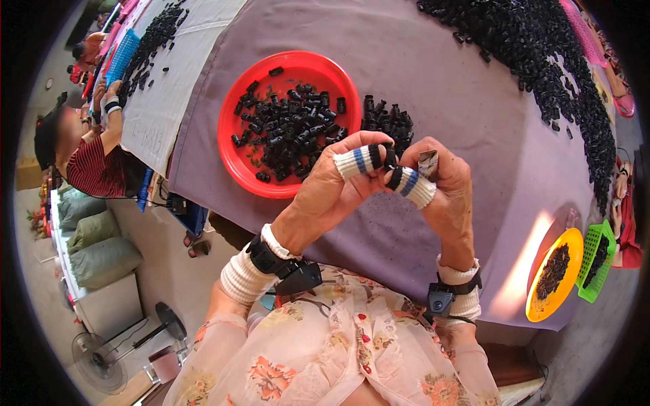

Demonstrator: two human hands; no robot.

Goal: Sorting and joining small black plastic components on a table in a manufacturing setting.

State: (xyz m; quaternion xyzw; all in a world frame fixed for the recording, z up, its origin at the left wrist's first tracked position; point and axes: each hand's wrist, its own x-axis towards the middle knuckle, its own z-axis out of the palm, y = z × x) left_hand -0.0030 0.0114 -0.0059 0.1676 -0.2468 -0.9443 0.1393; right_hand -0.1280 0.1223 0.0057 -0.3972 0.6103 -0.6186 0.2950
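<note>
My left hand [332, 179] and my right hand [447, 186] meet over the near part of the table. Between their fingertips is a small black plastic part [391, 158], pinched by my left thumb and fingers. My right fingers also grip a flat grey metal piece [428, 163], which looks like a small blade; my right thumb presses near the black part. White knit sleeves with blue and black stripes cover both thumbs. Just beyond my hands lies a pile of black parts [387, 122]. Left of it, a red round tray [233, 159] holds many more, with loose scraps among them.
A grey-purple cloth [433, 68] covers the table. A large heap of black parts [528, 47] spreads along the far right. At the right edge are a yellow bowl [575, 254] and a green basket [590, 291]. Another person [95, 145] works at the left; a fan [101, 362] stands below.
</note>
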